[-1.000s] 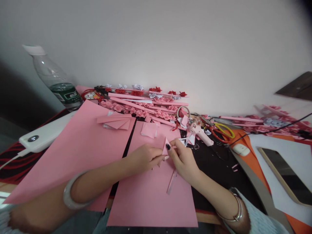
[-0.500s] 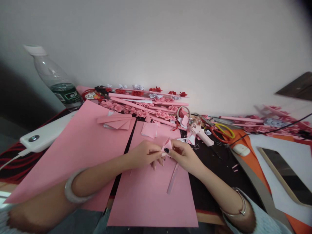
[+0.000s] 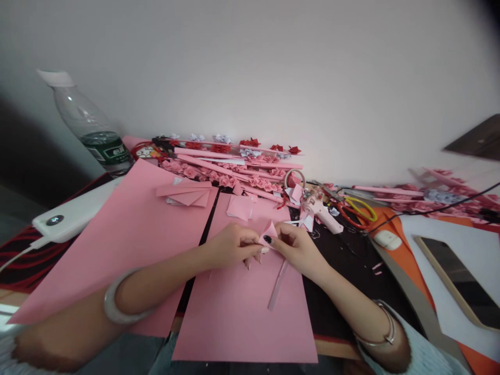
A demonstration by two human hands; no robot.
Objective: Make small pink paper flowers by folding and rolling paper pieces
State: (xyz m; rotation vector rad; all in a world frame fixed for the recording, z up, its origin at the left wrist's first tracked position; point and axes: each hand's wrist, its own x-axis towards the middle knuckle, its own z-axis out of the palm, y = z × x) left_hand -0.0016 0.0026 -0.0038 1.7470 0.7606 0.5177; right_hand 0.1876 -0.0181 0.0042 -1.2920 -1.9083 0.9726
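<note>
Between my two hands is a small folded piece of pink paper, its peak pointing up. My left hand pinches its lower left side with thumb and fingers. On the other side my right hand is closed on it, the dark-nailed thumb pressed across its front. Both hands are just above a large pink sheet. Below my right hand a narrow pale pink strip slants down over that sheet. Small pink squares lie just behind my hands.
A second pink sheet bears folded pink pieces. Paper flowers on rolled stems line the wall. At the right are a glue gun, scissors and a phone. A bottle and white power bank stand left.
My left thumb has shifted slightly, and more of the folded paper's lower front shows beside my right thumb. Both hands stay in nearly the same place.
</note>
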